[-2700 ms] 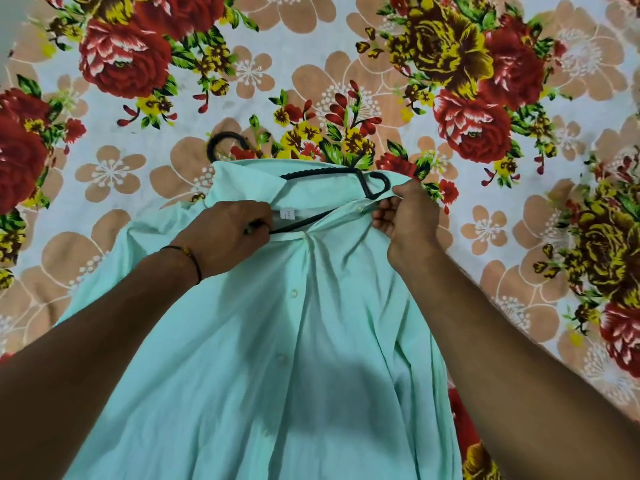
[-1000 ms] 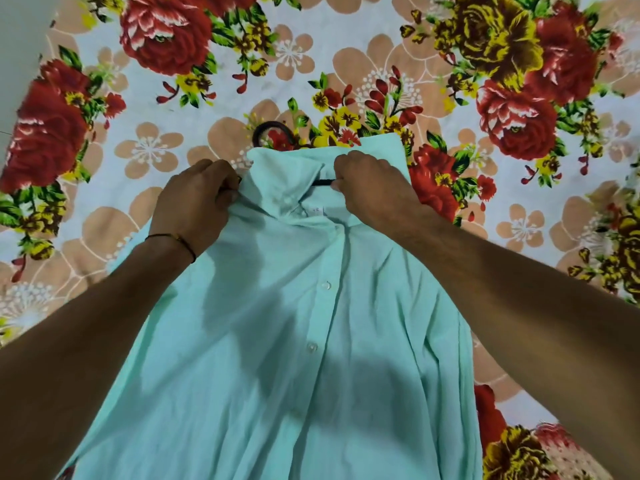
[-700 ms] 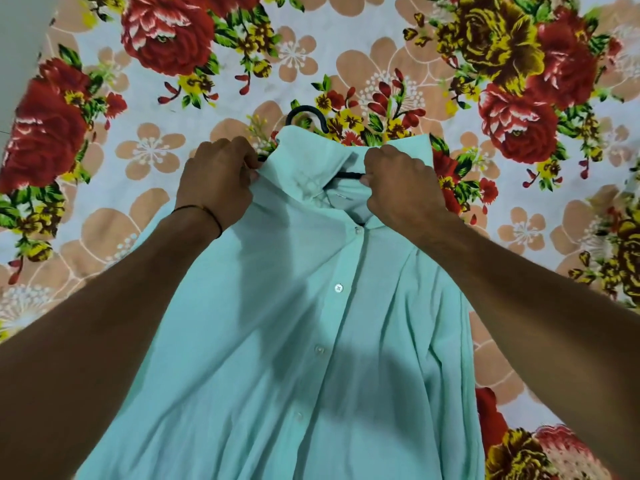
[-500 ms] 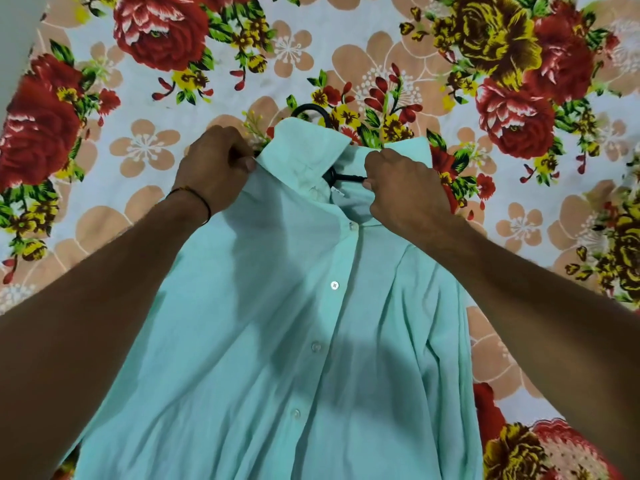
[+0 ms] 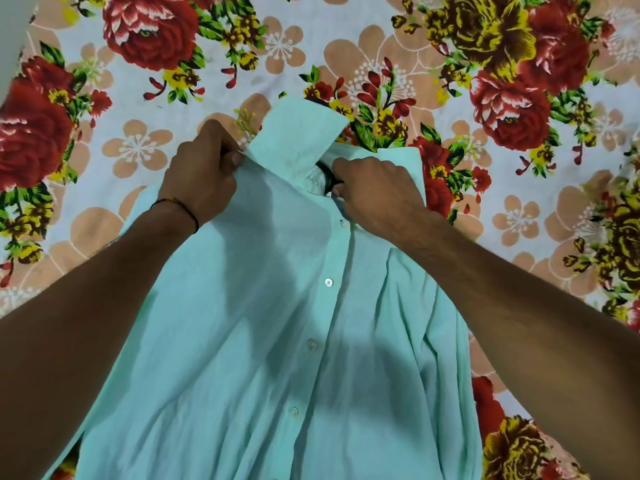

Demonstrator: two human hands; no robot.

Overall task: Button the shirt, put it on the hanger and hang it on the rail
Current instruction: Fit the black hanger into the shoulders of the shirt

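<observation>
A mint-green shirt (image 5: 263,341) lies front up on the flowered bedsheet, its placket buttoned down the middle with several white buttons showing. My left hand (image 5: 199,176) pinches the shirt's left shoulder beside the raised collar (image 5: 298,136). My right hand (image 5: 377,192) is closed at the neck opening on the black hanger (image 5: 328,178), of which only a short piece shows inside the collar. The hanger's hook is hidden behind the collar.
The flowered bedsheet (image 5: 485,98), with red and yellow roses on white, fills the view around the shirt. A pale wall edge (image 5: 10,29) shows at the top left corner. No rail is in sight.
The hanger has gone deeper into the shirt: its hook, visible above the collar before, is now covered. Both hands have stayed at the collar, lifting the shoulders over the hanger.
</observation>
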